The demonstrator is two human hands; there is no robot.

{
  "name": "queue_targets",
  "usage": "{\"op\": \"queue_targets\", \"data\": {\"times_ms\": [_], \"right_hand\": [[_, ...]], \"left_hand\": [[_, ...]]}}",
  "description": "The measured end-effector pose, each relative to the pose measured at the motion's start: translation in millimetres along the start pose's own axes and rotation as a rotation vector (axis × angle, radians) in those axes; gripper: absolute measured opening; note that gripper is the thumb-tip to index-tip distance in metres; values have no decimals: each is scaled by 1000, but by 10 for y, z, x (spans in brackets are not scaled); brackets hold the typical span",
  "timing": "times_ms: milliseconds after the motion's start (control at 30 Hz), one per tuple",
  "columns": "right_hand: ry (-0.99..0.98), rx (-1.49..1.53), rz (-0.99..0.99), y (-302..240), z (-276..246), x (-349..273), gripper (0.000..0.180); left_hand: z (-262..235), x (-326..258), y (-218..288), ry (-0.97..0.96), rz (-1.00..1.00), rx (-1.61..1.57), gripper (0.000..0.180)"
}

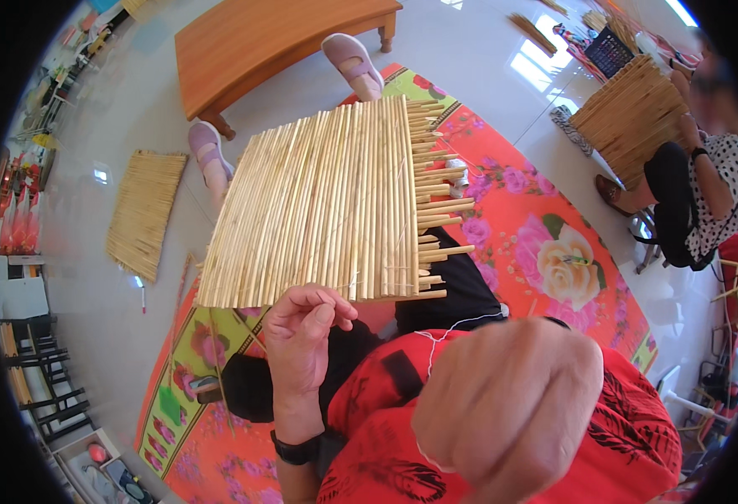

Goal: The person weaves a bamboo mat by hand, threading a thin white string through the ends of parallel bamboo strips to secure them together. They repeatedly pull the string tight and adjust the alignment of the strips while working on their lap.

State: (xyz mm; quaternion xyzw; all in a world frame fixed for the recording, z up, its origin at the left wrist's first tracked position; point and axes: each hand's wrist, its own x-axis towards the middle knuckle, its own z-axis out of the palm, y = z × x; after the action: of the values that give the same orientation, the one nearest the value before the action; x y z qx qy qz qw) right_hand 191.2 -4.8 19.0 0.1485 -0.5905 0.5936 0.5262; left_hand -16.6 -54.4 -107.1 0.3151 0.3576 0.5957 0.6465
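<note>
A mat of pale reed stalks (310,202), laid side by side, rests across my lap, with uneven stalk ends sticking out along its right side. My left hand (306,332) is at the mat's near edge, thumb and forefinger pressed together in a pinch; anything between them is too small to make out. Raised close to the camera is my right hand (512,403), closed in a fist with its back showing and its fingertips hidden. A thin white thread (461,322) trails over my red clothing and passes behind this fist; whether the fist grips it is hidden.
Under me lies a red floral floor mat (503,244). A wooden bench (276,50) stands ahead, and another reed mat (144,210) lies on the left floor. At right a seated person (713,185) handles a similar reed panel (633,118). An open box (100,470) is at lower left.
</note>
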Motion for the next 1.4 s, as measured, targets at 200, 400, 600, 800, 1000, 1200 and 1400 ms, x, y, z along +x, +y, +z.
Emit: {"op": "queue_targets", "data": {"times_ms": [200, 400, 600, 800, 1000, 1200, 1400], "right_hand": [[523, -235, 800, 123, -119, -22, 8], [569, -218, 940, 278, -150, -113, 7], [498, -235, 942, 307, -161, -203, 12], [487, -224, 958, 308, -150, -214, 12], [474, -183, 964, 323, -130, -223, 12], [498, -176, 994, 327, -116, -201, 7], [517, -251, 993, 339, -94, -197, 5]], "left_hand": [[225, 84, 208, -25, 265, 83, 14], [350, 71, 254, -46, 335, 65, 21], [394, 35, 251, 29, 317, 42, 31], [352, 60, 265, -10, 370, 148, 26], [350, 78, 268, -27, 435, 228, 19], [346, 85, 265, -41, 446, 297, 11], [376, 70, 314, -42, 367, 261, 10]]}}
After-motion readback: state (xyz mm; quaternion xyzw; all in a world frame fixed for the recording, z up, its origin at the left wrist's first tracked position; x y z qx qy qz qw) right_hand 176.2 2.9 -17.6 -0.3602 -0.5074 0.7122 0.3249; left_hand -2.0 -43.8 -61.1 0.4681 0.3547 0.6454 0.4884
